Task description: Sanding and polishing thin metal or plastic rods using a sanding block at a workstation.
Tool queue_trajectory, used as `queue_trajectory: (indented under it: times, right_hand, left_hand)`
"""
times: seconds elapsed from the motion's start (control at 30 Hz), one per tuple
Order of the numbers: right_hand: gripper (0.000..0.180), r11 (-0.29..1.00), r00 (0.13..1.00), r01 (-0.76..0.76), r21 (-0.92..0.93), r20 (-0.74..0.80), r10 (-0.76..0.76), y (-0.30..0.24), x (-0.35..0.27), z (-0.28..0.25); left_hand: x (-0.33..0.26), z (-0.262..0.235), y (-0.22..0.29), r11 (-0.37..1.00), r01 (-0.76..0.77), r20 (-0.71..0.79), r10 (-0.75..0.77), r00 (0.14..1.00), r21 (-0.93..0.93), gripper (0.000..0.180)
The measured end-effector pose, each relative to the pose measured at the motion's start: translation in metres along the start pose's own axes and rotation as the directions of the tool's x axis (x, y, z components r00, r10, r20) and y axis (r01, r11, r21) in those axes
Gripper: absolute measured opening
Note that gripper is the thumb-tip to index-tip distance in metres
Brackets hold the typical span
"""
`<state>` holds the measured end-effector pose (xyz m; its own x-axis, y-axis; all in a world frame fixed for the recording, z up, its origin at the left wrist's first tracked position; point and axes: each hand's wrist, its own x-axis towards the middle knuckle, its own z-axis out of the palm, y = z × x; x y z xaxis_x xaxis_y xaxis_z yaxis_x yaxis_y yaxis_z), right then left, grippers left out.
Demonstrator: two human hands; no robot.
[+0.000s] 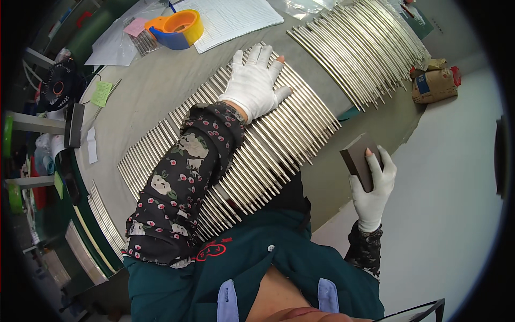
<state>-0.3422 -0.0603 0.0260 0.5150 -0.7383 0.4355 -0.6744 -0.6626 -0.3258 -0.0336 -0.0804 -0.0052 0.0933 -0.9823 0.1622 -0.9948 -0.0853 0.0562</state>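
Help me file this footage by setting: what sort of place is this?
Likely a factory workshop: metal rods lie in rows, the gloved left hand rests on some, and a tape dispenser stands nearby.

Fairly bright, even light puts glare on the rods [292, 126] and plastic [307, 7]; fisheye distortion bows the counter [150, 88], corners go black, the left rim looks dim.

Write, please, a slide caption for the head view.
Gloved left hand spread on a row of metal rods; gloved right hand gripping a dark block.
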Motion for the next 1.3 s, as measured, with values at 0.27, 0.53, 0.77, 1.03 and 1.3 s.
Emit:
queue_trajectory:
  times: [0.27, 0.53, 0.77, 1.03, 1.3]
  right_hand:
    - [0.06, 1.0, 0.999, -0.024, 0.009, -0.025, 0.024, 0.008, -0.016, 0.004]
    - [0.057, 0.999, 1.0, -0.021, 0.027, -0.003, 0.021, 0.004, -0.006, 0.015]
    - [0.057, 0.999, 0.999, -0.005, 0.033, 0.032, 0.004, -0.007, 0.003, 0.016]
    - [0.058, 1.0, 0.999, -0.003, 0.005, 0.046, 0.003, -0.009, 0.002, 0.018]
    - [0.062, 1.0, 0.998, 0.025, 0.005, 0.054, -0.025, -0.016, 0.009, 0.017]
  left_hand:
    - [-0.098, -0.029, 0.057, 0.792, -0.49, 0.001, 0.526, 0.85, -0.364, 0.071]
    - [-0.161, -0.043, 0.019, 0.825, -0.374, 0.057, 0.436, 0.898, -0.423, 0.072]
    - [-0.153, -0.037, 0.02, 0.825, -0.379, 0.004, 0.419, 0.908, -0.42, 0.069]
    - [-0.142, -0.036, 0.023, 0.816, -0.387, 0.018, 0.436, 0.9, -0.429, 0.069]
    - [-0.142, -0.036, 0.023, 0.819, -0.383, 0.044, 0.442, 0.896, -0.428, 0.071]
